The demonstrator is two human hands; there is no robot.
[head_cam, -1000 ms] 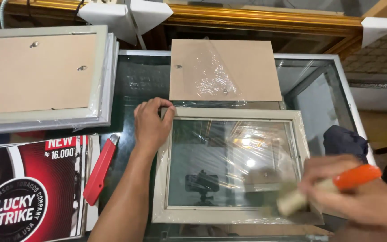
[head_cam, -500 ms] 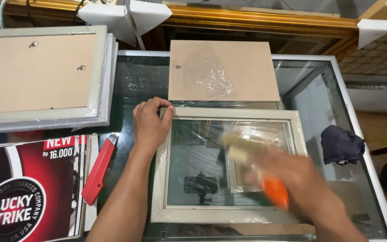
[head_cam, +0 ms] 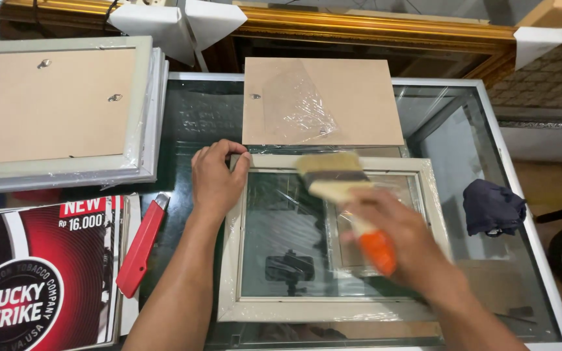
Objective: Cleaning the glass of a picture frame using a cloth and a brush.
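Note:
A pale picture frame (head_cam: 231, 260) with a glass pane lies flat on a glass-topped counter (head_cam: 450, 123). My left hand (head_cam: 216, 179) presses down on the frame's top left corner. My right hand (head_cam: 401, 244) grips a paintbrush (head_cam: 336, 175) with an orange handle and wide tan bristles. The bristles rest over the frame's top edge, near the middle. The brush and hand are motion-blurred.
A brown backing board (head_cam: 323, 101) with a scrap of clear film lies just behind the frame. A stack of frames (head_cam: 60, 110), backs up, sits at far left. A red utility knife (head_cam: 141, 244) lies left of the frame, by a red-and-black poster (head_cam: 34, 279). A dark cloth (head_cam: 492, 208) is at right.
My right hand has swept the brush from the frame's lower right corner up and left across the glass to its top edge. My left hand has stayed on the corner.

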